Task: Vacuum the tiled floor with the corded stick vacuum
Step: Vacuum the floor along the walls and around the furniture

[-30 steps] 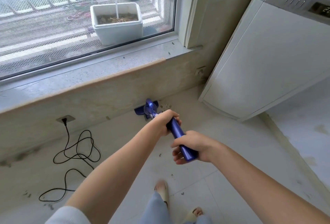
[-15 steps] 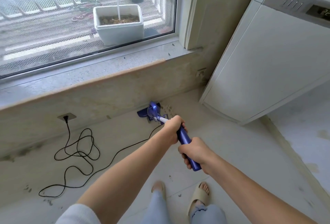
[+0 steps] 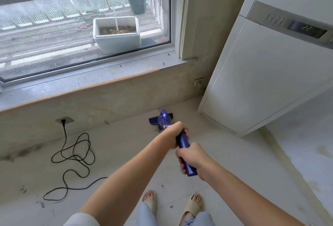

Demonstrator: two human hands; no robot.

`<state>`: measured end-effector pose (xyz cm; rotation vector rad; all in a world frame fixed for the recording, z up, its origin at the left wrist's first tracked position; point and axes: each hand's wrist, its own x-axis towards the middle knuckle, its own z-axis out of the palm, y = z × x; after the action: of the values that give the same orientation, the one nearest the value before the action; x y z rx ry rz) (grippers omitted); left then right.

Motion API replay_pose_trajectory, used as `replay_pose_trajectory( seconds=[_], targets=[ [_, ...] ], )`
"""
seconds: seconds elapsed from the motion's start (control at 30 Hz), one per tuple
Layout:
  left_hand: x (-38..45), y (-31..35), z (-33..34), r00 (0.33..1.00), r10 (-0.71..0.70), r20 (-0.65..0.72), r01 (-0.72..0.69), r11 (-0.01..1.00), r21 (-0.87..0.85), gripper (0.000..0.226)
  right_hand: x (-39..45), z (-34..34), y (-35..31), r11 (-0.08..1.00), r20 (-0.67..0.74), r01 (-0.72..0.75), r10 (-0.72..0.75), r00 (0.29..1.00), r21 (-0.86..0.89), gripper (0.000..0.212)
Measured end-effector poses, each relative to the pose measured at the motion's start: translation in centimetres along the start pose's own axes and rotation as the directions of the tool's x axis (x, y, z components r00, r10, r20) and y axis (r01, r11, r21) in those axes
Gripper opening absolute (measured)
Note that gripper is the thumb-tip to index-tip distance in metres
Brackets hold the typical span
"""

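I hold a blue stick vacuum (image 3: 183,142) with both hands, its handle pointing back at me. My left hand (image 3: 175,134) grips the upper part of the handle. Lower on the handle, nearer its end, sits my right hand (image 3: 191,159), also closed around it. The vacuum's blue floor head (image 3: 153,120) rests on the pale tiled floor (image 3: 234,162) close to the wall under the window. Its black cord (image 3: 75,155) runs in loose loops from a wall socket (image 3: 63,120) across the floor on the left, then passes behind my left arm.
A tall white air conditioner unit (image 3: 261,81) stands at the right, its base near the floor head. A stone window sill (image 3: 81,83) juts out above the wall. Dark dirt specks (image 3: 23,188) lie at the lower left. My feet in beige slippers (image 3: 191,207) stand below.
The floor head has shifted right along the wall, toward the air conditioner. My hands followed, and both feet now show side by side.
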<state>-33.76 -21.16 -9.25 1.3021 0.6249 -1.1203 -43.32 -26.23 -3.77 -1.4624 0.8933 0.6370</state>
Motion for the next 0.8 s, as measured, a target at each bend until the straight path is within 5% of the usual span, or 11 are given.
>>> replay_pose_trajectory(
  seconds=[0.1, 0.27, 0.4, 0.53, 0.67, 0.8],
  targets=[
    [0.9, 1.0, -0.5, 0.999, 0.034, -0.009, -0.034, 0.999, -0.001, 0.026, 1.5, 0.0, -0.8, 0.998, 0.018, 0.011, -0.01, 1.0, -0.054, 0.006],
    [2.2, 0.6, 0.2, 0.998, 0.04, -0.056, -0.042, 0.998, -0.038, 0.012, 2.3, -1.4, -0.6, 0.992, 0.05, -0.018, 0.025, 0.998, -0.123, 0.007],
    [3.0, -0.3, 1.6, 0.999, 0.003, -0.049, -0.007, 0.997, -0.075, 0.052, 1.3, -3.5, -0.2, 0.988, 0.091, -0.041, 0.055, 0.994, -0.151, 0.005],
    [2.6, 0.5, 2.2, 1.0, 0.011, -0.021, -0.012, 1.0, -0.016, 0.014, 1.9, -4.3, -0.8, 0.989, 0.079, -0.014, 0.026, 0.997, -0.15, 0.005],
    [4.3, 1.3, 1.9, 0.998, 0.029, -0.05, -0.031, 0.999, -0.04, 0.079, 3.3, -3.6, -0.9, 0.991, 0.059, -0.013, 0.021, 0.998, -0.137, 0.005],
    [5.1, 1.0, 1.6, 0.995, 0.018, -0.095, -0.02, 1.0, -0.022, 0.072, 3.5, -2.8, -0.1, 0.994, 0.057, -0.041, 0.047, 0.997, -0.104, 0.014]
  ],
)
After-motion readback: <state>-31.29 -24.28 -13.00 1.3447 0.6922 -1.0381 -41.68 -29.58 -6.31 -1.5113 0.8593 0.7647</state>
